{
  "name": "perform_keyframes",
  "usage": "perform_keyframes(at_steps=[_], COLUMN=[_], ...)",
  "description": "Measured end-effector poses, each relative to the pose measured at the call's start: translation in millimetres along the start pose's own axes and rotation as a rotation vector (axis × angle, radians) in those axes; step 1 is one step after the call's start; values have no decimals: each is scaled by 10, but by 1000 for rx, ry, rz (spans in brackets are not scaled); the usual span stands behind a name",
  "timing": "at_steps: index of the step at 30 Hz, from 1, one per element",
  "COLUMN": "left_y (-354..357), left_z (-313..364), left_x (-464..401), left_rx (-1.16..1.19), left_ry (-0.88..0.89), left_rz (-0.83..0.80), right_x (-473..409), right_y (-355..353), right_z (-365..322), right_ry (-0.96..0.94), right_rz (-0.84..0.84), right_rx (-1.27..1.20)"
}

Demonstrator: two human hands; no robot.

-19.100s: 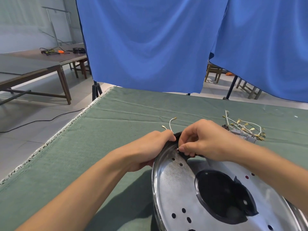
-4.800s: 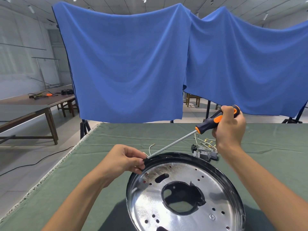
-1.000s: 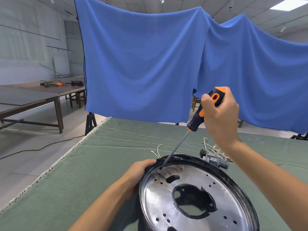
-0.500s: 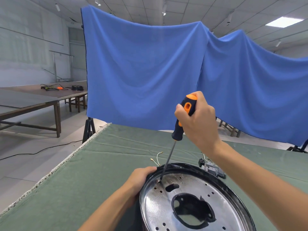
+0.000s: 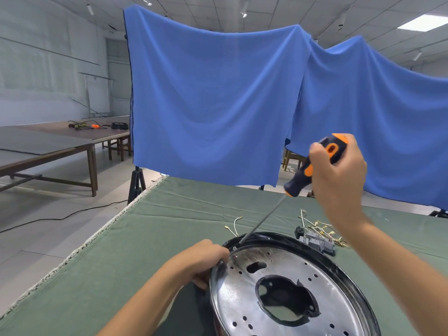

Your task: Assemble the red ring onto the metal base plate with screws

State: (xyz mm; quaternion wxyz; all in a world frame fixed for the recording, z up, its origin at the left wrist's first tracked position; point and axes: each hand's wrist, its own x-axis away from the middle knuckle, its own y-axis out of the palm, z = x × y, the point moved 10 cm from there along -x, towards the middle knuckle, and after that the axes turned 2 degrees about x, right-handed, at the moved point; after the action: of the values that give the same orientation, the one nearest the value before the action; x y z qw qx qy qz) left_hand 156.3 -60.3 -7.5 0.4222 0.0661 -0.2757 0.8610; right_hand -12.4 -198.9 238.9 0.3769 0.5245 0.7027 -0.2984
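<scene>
Screwdriving at one hole looks to be the step in hand, so the job reads as only partly done. One small bright screw (image 5: 234, 248) sits at the far-left rim of the round, shiny metal base plate (image 5: 286, 297), and the thin steel shaft of the black-and-orange-handled screwdriver (image 5: 312, 168) slants down toward it; whether the tip is seated in the head is too small to tell. Many other small holes across the plate show no screws, so I judge most fastening is left.

No red ring can be made out. What edges the plate is a glossy black band (image 5: 291, 238) running round its far side, and whether that is the ring in the task I cannot say.

The right hand (image 5: 339, 175) has its fingers wrapped round the screwdriver's rubbery handle, above and beyond the plate. The left hand (image 5: 206, 260) has its fingers curled over the plate's left rim, steadying it.

The plate is mirror-smooth and slightly dished, with a large irregular dark-edged cut-out in the middle and a smaller oval slot toward the screw. It rests on a matte, creased green cloth (image 5: 150, 234) covering the table. Beyond the plate's far-right edge lies a tangle of thin white wires with brass terminals and grey plastic connectors (image 5: 317, 236); a loose white wire (image 5: 234, 226) lies just beyond its far-left edge.
</scene>
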Motion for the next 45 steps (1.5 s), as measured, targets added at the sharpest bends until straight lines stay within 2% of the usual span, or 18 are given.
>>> perform_keyframes(at_steps=[2,6,8,11,14,18,21,26,39,45], left_y=[-72,-338,-361,-330,-362,-361,-333,-233,-94,-57], left_z=[80,404,513,555,481,288,216,246,188,227], left_x=[-20,126,221,248,238,177,136,125,118,107], left_rx=[0,84,48,67,254,540,580,693,1080,1143], left_ry=[64,355,445,479,441,291,222,218,83,61], left_rz=[77,334,365,320,277,182,142,41,-26,-10], right_x=[52,175,221,305,369,434,466,487,596,590], right_y=[-163,-385,-483,-561,-583,-559,-534,-512,-544,-546], right_z=[168,481,659,923,1105,1282,1329,1304,1468,1499], right_ry=[72,198,279,412,481,561,580,581,656,639], right_rz=[78,178,238,304,339,370,397,409,462,465], right_rx=[-31,-68,-83,-164,-209,-239,-284,-344,-378,-356])
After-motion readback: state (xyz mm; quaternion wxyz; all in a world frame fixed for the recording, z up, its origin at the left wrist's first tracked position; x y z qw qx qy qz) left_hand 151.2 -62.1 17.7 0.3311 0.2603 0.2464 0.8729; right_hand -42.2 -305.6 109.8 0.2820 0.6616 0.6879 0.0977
